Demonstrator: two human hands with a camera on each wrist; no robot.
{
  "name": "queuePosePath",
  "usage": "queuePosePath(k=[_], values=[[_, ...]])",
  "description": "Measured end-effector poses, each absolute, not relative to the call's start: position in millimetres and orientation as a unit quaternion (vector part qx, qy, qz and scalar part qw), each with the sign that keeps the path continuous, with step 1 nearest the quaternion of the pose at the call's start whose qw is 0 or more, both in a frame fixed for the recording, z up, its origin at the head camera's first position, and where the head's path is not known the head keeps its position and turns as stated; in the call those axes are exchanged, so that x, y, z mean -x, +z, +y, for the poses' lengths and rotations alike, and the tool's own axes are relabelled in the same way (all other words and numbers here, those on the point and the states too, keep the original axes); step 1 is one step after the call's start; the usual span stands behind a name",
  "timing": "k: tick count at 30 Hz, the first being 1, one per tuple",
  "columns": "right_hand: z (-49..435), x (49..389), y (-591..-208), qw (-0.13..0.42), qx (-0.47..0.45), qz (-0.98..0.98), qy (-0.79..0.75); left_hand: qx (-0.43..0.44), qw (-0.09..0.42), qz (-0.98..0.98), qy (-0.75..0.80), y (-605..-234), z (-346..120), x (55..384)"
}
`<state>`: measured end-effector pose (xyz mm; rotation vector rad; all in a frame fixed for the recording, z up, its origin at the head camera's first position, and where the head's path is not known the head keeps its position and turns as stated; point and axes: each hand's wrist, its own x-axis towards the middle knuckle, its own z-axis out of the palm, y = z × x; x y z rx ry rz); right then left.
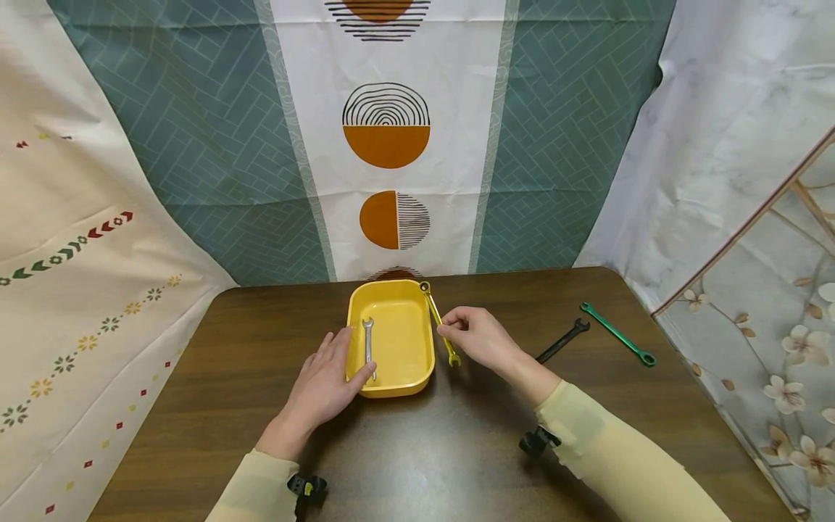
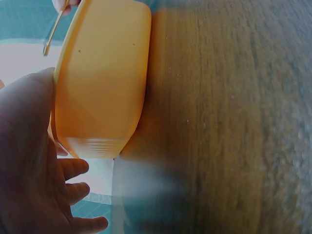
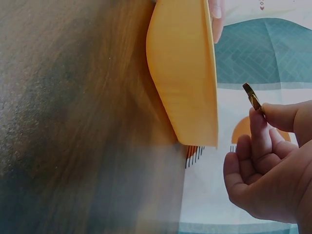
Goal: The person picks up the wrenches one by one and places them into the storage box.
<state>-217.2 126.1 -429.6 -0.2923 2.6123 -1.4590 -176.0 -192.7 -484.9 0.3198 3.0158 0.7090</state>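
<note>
A yellow tray [image 1: 398,341] sits on the table, with a silver combination wrench [image 1: 368,344] lying lengthwise in its left part. My left hand [image 1: 326,377] rests on the tray's front left corner, the thumb reaching over the front rim and the fingers along the left side. Between thumb and fingertip, my right hand [image 1: 479,337] pinches a shiny yellow combination wrench [image 1: 446,332] near its middle. That wrench is held up beside the tray's right wall, its ring end by the far right corner in the head view. In the right wrist view the pinched wrench [image 3: 251,95] appears end-on.
To the right, a black wrench [image 1: 564,341] lies on the brown wooden table [image 1: 261,326], partly hidden by my right arm. Farther right is a green wrench [image 1: 618,334]. Patterned cloth [image 1: 417,217] hangs behind the table's far edge.
</note>
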Motion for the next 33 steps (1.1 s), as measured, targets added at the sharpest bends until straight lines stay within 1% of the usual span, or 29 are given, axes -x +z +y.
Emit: queuePosePath(k=[3,21,33], values=[[123.8,217.4,-428.5,0.067,0.099,0.866,-0.485,-0.099,0.018,0.968,0.229,-485.4,-192.5,176.1],[109.6,220.1,-427.8,0.07,0.115,0.857,-0.498,-0.104,0.005,0.969,0.224,-487.9,-193.8,175.8],[97.6,221.0,-426.8,0.067,0.115,0.859,-0.494,-0.098,0.009,0.969,0.227,-487.5,-192.7,176.0]])
